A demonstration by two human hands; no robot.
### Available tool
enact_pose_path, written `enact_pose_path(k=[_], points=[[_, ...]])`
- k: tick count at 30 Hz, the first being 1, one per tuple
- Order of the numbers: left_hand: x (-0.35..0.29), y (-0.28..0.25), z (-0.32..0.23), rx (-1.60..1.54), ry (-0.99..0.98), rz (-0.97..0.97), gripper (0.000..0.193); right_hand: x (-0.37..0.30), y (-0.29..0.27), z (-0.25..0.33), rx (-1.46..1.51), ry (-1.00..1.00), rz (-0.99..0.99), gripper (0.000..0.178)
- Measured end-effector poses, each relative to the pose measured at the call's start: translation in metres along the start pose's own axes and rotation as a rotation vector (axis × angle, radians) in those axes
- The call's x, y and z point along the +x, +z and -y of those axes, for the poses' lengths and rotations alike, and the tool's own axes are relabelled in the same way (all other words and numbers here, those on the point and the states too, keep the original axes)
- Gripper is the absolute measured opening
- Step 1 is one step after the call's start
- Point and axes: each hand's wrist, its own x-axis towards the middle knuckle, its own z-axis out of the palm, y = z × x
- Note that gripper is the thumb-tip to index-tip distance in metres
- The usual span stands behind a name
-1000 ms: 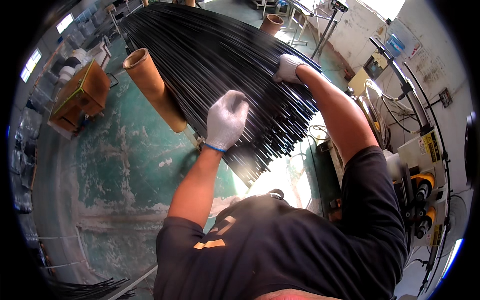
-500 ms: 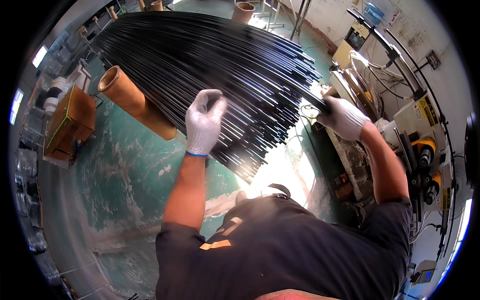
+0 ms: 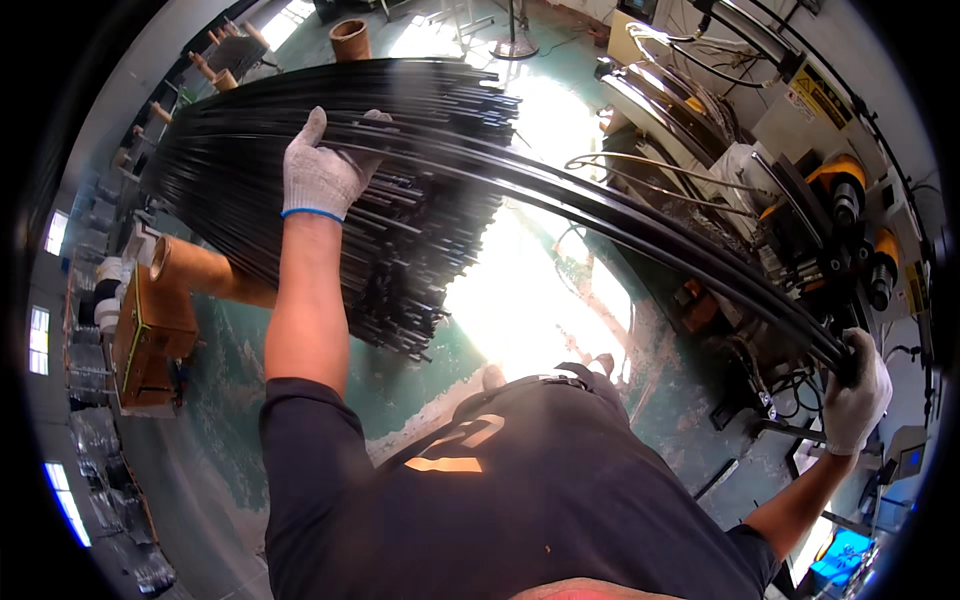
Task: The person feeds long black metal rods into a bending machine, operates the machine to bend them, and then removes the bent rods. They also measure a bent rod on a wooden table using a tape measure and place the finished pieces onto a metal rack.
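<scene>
My right hand point(image 3: 858, 395), in a white work glove, is closed around the end of a bundle of long black rods point(image 3: 640, 225) at the far right. The bundle slants from there up and left toward the big pile. My left hand point(image 3: 328, 168), gloved with a blue cuff edge, is at the bundle's left part. Its thumb points up, apart from the fingers, and the rods run across the gap between them. Under and around the left hand lies the large pile of black rods point(image 3: 230, 150), their uneven ends facing right.
A brown cardboard tube point(image 3: 205, 268) lies beside the pile, near a brown wooden box point(image 3: 155, 335). Another tube point(image 3: 350, 40) stands behind the pile. Machinery with orange-and-black cylinders point(image 3: 845, 190) and cables lines the right side. A metal stand point(image 3: 515, 42) is at the back.
My right hand has moved far right and down, drawing a bundle of rods out from the pile. My left hand has moved up and left to that bundle, and its fingers have spread.
</scene>
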Motion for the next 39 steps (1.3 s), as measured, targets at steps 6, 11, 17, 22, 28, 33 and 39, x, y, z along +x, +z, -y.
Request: enact_pose_path(k=[6, 11, 17, 22, 28, 33, 39], points=[[0.014, 0.073, 0.133, -0.174, -0.006, -0.096, 0.027, -0.077, 0.082, -0.146, -0.136, 0.093, -0.193, 0.032], [-0.014, 0.130, 0.250, -0.152, -0.171, 0.032, 0.020, -0.158, 0.148, -0.305, -0.099, 0.291, -0.116, 0.020], [0.007, 0.221, 0.255, -0.069, -0.161, 0.448, 0.008, -0.285, 0.187, -0.425, -0.677, 0.937, -0.083, 0.035], [0.003, 0.277, 0.345, 0.031, -0.237, 0.711, 0.014, -0.217, 0.243, -0.317, 1.785, 1.446, -0.970, 0.047], [0.042, 0.304, 0.471, 0.143, -0.417, 0.637, 0.017, -0.042, 0.286, -0.214, 2.368, 1.436, -1.125, 0.020], [0.151, 0.346, 0.431, 0.067, -0.424, 0.860, 0.024, -0.023, 0.294, -0.259, 2.001, 1.512, -1.353, 0.014], [0.297, 0.335, 0.393, 0.109, -0.433, 0.846, 0.035, -0.007, 0.309, -0.321, 1.650, 1.426, -1.529, 0.026]])
